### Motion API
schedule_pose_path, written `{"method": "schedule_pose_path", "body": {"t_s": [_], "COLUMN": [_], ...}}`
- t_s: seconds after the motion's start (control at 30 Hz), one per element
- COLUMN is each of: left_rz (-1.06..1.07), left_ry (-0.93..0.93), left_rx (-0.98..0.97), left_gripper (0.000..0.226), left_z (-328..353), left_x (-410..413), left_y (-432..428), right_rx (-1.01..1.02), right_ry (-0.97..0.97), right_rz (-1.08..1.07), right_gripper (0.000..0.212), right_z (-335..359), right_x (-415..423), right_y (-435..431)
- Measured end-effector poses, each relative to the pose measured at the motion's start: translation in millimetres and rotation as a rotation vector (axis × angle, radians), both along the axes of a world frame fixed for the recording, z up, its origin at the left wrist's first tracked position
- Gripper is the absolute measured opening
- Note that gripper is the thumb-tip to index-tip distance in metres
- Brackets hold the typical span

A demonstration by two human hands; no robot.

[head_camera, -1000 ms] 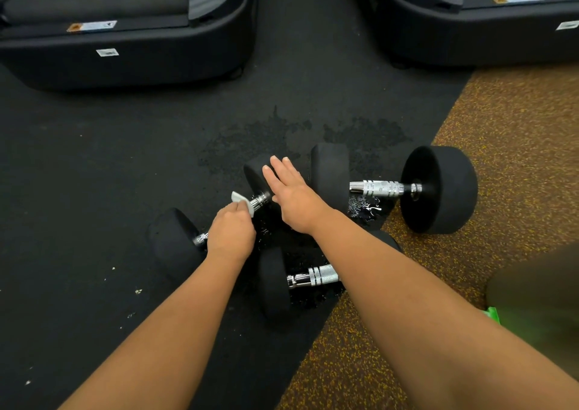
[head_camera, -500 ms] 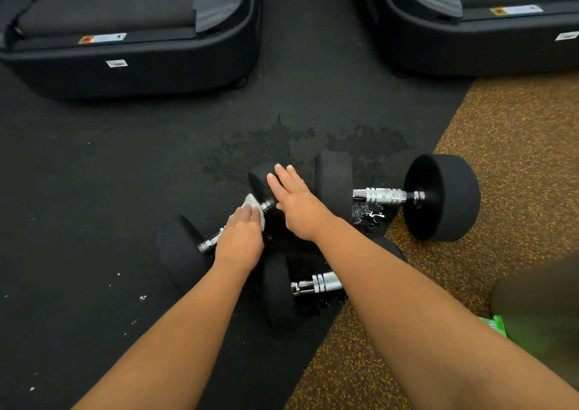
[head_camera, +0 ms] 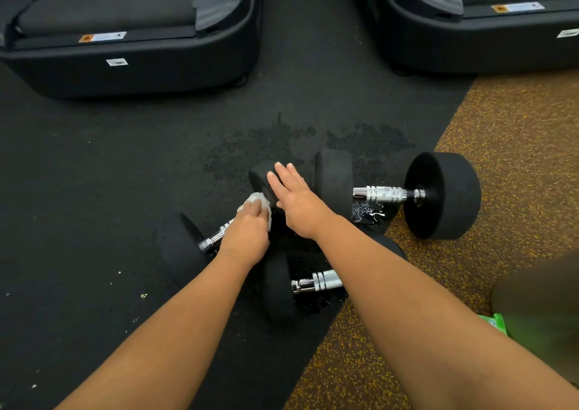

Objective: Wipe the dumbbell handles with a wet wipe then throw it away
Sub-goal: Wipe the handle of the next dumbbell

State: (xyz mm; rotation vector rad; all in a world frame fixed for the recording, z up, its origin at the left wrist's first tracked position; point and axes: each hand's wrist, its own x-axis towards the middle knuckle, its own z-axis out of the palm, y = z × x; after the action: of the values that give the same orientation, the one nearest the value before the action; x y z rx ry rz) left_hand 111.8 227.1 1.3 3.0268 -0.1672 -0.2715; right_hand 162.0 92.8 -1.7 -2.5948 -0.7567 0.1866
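Three black dumbbells with chrome handles lie on the floor. My left hand [head_camera: 246, 232] presses a white wet wipe [head_camera: 255, 199] around the handle of the left dumbbell [head_camera: 178, 246], near its far head. My right hand [head_camera: 296, 201] rests flat and open-fingered on that far head, steadying it. A second dumbbell [head_camera: 441, 195] lies to the right, its handle [head_camera: 380, 194] bare. The third dumbbell [head_camera: 277, 287] lies nearest me, partly under my right forearm.
Two black machine bases [head_camera: 131, 74] [head_camera: 470, 49] stand at the back. The black mat meets a speckled brown floor [head_camera: 501, 146] on the right. A green wipe packet [head_camera: 493, 323] lies at the right edge beside a blurred dark shape. Wet patches darken the mat behind the dumbbells.
My left hand has slid the wipe along the handle toward the far head. My right hand has stayed on that head.
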Motion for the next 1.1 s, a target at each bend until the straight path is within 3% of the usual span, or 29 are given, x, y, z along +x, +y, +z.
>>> {"method": "schedule_pose_path", "body": {"t_s": [0.23, 0.43, 0.73, 1.1], "left_rz": [0.043, 0.300, -0.084, 0.050], "left_ry": [-0.099, 0.045, -0.031, -0.062], "left_rx": [-0.083, -0.085, 0.054, -0.053], "left_gripper": [0.044, 0.024, 0.060, 0.052], "left_z": [-12, 2, -12, -13], "left_x": [-11, 13, -2, -2], "left_y": [13, 6, 15, 11], "right_rx": [0.009, 0.013, -0.021, -0.027], "right_ry": [0.001, -0.007, -0.007, -0.001], "right_rz": [0.002, 0.004, 0.008, -0.002], "right_gripper": [0.065, 0.065, 0.065, 0.065], "right_z": [0, -1, 0, 0], "right_x": [0, 0, 1, 0], "right_y": [-1, 1, 1, 1]}}
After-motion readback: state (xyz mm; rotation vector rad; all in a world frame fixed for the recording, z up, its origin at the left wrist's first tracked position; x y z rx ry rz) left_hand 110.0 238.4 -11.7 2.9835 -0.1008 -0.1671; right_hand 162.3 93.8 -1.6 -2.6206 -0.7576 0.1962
